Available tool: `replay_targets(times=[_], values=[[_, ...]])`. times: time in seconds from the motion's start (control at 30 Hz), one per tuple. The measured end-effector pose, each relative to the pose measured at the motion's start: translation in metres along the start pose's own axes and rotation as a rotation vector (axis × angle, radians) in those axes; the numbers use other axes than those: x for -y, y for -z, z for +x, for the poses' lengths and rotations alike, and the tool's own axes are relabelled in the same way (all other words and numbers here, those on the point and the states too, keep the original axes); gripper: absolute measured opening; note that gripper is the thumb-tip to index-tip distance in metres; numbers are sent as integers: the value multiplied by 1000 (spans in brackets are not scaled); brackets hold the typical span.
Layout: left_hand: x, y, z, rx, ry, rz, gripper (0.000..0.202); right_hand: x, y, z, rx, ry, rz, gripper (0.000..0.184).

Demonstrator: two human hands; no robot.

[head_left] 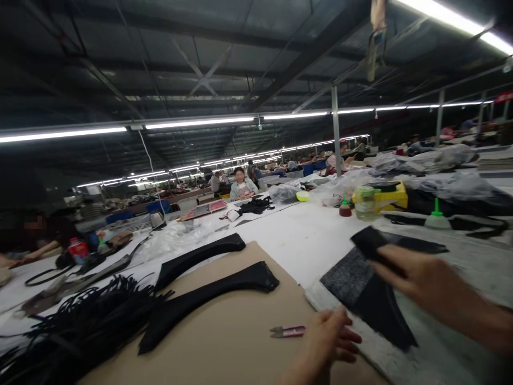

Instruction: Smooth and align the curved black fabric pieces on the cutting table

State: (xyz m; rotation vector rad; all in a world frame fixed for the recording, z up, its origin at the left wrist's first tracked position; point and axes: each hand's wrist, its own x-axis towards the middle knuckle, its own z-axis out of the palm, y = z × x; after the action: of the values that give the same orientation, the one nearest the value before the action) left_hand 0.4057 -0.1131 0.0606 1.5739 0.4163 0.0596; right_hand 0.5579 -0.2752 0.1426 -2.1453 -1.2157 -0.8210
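Landmark: one flat tan board (232, 337) on your white counter (276, 235)
Your right hand (417, 270): grip pinching one black rectangular piece (366, 243), right of the board
Your left hand (331, 339): grip spread, fingers loosely bent, at the board's right edge
Black curved strips (200, 292): two, board's left half
Pink-handled metal snips (288, 331): one, on the board

There are two long arched black pieces (208, 291), one handheld dark piece (369, 243), one pair of snips (294, 331), one jar (364, 205).
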Motion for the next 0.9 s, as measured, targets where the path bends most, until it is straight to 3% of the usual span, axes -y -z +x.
replay_targets(times=[0.1, 0.2, 0.33, 0.4, 0.53, 0.7, 0.8, 0.9], values=[[13, 54, -45, -43, 143, -368, 81, 94, -62, -32, 277, 199, 123, 22], [29, 104, -102, -102, 266, -481, 77, 187, -103, -66, 382, 362, 162, 15], [63, 151, -177, -364, 277, -456, 37, 275, -121, -103, 487, 583, 273, 7], [83, 170, -208, -383, 310, -438, 32, 299, -122, -116, 531, 644, 333, 3], [116, 199, -259, -388, 338, -509, 39, 316, -113, -131, 617, 678, 510, 23], [126, 216, -316, -521, 323, -512, 40, 289, -96, -151, 582, 465, 546, 25], [128, 220, -339, -607, 308, -497, 36, 268, -111, -162, 428, 491, 485, 27], [137, 227, -357, -728, 321, -447, 38, 269, -130, -165, 364, 587, 494, 30]])
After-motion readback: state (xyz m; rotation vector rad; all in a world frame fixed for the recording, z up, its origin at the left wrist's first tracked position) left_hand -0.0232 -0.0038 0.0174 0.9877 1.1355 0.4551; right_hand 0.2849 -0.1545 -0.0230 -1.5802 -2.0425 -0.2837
